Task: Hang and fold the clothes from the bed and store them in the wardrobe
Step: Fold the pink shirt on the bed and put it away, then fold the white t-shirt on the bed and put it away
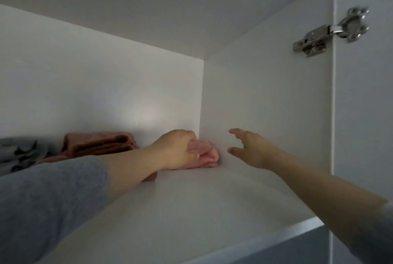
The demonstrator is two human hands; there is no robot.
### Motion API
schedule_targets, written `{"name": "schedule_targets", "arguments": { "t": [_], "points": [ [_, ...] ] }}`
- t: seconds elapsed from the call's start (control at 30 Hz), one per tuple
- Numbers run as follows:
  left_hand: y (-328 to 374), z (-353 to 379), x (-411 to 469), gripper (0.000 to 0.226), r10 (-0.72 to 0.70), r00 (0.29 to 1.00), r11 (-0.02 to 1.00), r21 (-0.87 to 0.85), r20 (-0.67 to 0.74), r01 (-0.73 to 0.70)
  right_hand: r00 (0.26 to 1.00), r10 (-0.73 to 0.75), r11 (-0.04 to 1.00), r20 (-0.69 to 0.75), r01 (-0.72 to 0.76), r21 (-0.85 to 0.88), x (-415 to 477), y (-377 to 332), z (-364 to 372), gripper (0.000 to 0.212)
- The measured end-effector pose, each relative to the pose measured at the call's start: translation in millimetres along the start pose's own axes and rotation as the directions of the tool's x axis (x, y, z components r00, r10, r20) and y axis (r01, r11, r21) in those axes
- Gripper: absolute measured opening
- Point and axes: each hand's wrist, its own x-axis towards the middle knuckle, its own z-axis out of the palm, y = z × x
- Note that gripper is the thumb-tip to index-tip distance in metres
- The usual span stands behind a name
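The white shelf of the wardrobe filled the near field, its front edge running across the lower right. A grey sleeve covered the left forearm at the lower left; a second grey cuff was cut off at the right edge of the frame. Both bare forearms extended over the shelf toward the rear right corner.

The left hand gripped a folded pink garment, fingers curled over its top and thumb against its near side. The garment lay on the shelf in the rear right corner, close to the side panel. The right hand hovered just beside the garment, fingers spread and slightly bent, holding nothing.

Further left, against the back panel, lay a folded terracotta cloth, and beside it a grey garment cut off by the left edge. The left arm hid the lower parts of both.

At the upper right, a metal hinge joined the side panel to the open white door. Lighting inside the compartment was dim. The type of each folded item could not be determined.
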Motion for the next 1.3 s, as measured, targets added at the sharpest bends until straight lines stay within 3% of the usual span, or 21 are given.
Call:
{"name": "schedule_targets", "arguments": {
  "t": [0.17,0.33,0.47,0.63,0.9,1.3],
  "points": [
    [41.6,-28.3,-38.2,0.038,0.073,0.997,0.971,-0.227,-0.032,-0.078,0.978,0.046,0.996,-0.206,-0.029,0.089,-77.9,-18.1,-41.7,0.062],
    [107.1,-46.0,-64.8,0.04,0.148,0.981,0.884,-0.428,-0.125,-0.188,0.905,0.099,0.986,-0.415,-0.034,0.161,-166.2,-24.4,-82.1,0.043],
    [166.9,-61.0,-75.0,0.037,0.135,0.962,0.709,-0.655,-0.238,-0.262,0.821,0.162,0.965,-0.548,-0.016,0.262,-237.3,-18.5,-120.8,0.025],
    [239.5,-61.2,-93.8,0.026,0.102,0.947,0.43,-0.845,-0.304,-0.317,0.758,0.216,0.955,-0.615,-0.032,0.296,-315.1,-5.3,-161.4,0.02],
    [353.7,-60.0,-132.5,0.023,0.193,0.924,0.092,-0.931,-0.331,-0.353,0.668,0.224,0.97,-0.71,-0.079,0.231,-409.3,20.3,-206.6,0.019],
    [448.3,-64.9,-150.2,0.028,0.417,0.798,-0.332,-0.891,-0.434,-0.31,0.459,0.303,0.92,-0.835,-0.371,0.129,-507.1,14.6,-247.0,0.019]
  ]
}}
